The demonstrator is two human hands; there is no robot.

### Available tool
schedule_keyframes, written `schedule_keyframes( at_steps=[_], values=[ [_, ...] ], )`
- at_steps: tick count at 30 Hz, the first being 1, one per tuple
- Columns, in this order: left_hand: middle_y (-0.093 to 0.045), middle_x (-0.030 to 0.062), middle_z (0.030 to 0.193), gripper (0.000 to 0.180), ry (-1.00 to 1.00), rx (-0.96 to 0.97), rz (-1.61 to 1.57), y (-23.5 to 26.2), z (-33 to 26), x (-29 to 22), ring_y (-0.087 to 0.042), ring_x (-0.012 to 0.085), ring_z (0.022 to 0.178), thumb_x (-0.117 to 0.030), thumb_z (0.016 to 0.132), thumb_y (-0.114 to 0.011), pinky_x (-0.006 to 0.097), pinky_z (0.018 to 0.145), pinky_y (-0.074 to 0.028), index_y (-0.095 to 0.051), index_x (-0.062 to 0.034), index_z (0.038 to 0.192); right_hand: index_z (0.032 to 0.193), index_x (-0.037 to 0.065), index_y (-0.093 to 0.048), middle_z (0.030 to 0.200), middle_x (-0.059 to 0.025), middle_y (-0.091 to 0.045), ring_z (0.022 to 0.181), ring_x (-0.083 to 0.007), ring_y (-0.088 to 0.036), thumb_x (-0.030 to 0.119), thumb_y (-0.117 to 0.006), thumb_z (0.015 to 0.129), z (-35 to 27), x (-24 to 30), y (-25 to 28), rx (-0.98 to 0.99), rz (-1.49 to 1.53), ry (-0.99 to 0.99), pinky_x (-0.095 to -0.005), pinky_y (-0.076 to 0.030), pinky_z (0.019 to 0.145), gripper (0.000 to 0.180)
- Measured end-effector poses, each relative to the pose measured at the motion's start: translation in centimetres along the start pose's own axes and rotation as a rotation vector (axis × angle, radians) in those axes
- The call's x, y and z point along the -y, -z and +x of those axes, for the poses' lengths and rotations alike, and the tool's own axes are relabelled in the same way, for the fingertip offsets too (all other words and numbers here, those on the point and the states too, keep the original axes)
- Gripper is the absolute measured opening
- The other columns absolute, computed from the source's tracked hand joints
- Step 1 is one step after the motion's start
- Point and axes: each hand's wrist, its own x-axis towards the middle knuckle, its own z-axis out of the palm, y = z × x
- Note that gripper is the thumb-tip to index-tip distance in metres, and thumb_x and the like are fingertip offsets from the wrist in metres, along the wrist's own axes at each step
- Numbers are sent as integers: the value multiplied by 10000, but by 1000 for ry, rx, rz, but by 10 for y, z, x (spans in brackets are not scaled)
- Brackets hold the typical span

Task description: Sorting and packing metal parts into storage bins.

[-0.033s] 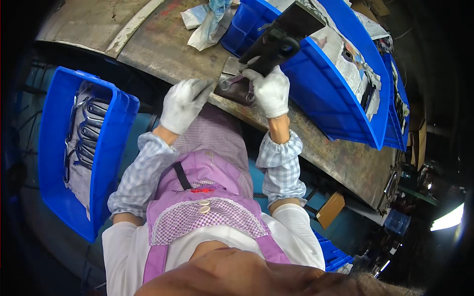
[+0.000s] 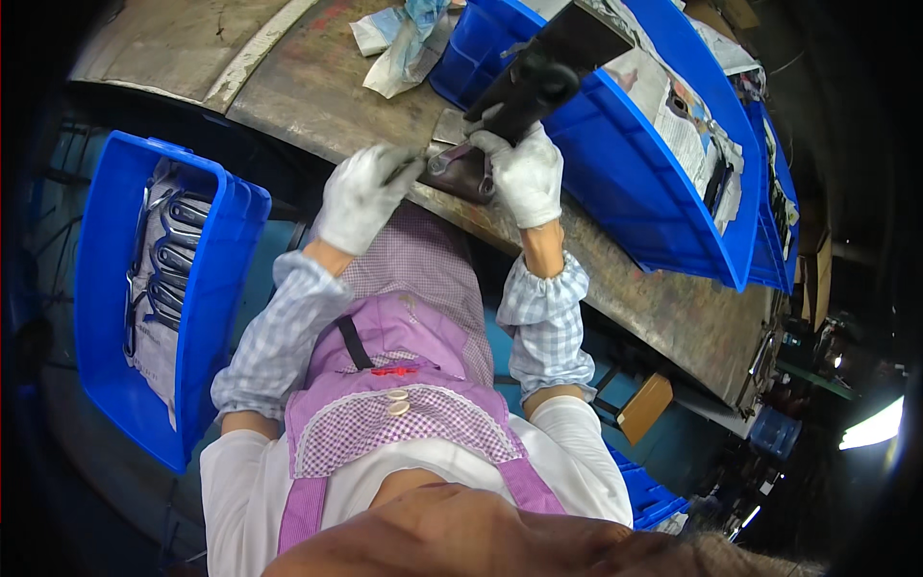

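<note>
The dark metal part (image 2: 463, 171) lies flat at the near edge of the tabletop (image 2: 317, 96), directly in front of you. Your right hand (image 2: 527, 173), in a white glove, has its grip clamped on a long dark tool (image 2: 536, 72) that rises from the part toward the blue bin (image 2: 625, 163) behind it. Your left hand (image 2: 363, 197), also gloved, has its fingers together around a thin dark piece at the part's left end; I cannot tell what that piece is.

Risk, as I judge it: the part sits close to the tabletop's edge, so a hard push from the tool could slide it off toward your lap. Your left fingers are just beside the tool's working end; a slip there could pinch them.

Crumpled rags (image 2: 404, 43) lie further back. A second blue bin (image 2: 115, 317) holding metal handles (image 2: 168, 260) stands low at your left.
</note>
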Motion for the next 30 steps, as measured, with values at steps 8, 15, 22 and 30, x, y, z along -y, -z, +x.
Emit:
schedule_keyframes(
  at_steps=[8,15,22,30],
  values=[
    [-669,152,749,519,490,251,-55,-26,41,-23,-662,342,777,-511,689,-843,445,698,-509,-646,-38,772,1107,34,-677,965,-103,-692,931,-254,-676,108,-776,803,-51,-46,3,-94,-115,-69,-342,-540,870,328],
    [-661,159,764,509,465,136,22,-9,28,-14,-662,349,778,-547,765,-771,465,697,-516,-673,-49,808,1123,3,-707,1042,-178,-722,877,-178,-698,33,-718,809,-19,0,-10,-85,208,-266,-292,-547,810,315],
    [-689,48,846,391,997,611,-1498,94,-18,-28,-634,113,719,-332,978,-643,269,622,-530,-666,3,1176,950,-5,-724,947,-172,-737,893,-293,-724,-58,-664,759,-59,42,-61,105,283,116,-354,-562,795,207],
    [-695,178,952,372,1030,21,355,307,-210,96,-677,293,858,-231,864,-672,401,771,-554,-652,4,1151,1127,-41,-704,1042,-107,-731,805,-131,-668,-51,-555,946,-73,17,-58,220,415,-342,-244,-555,697,235]
  ],
)
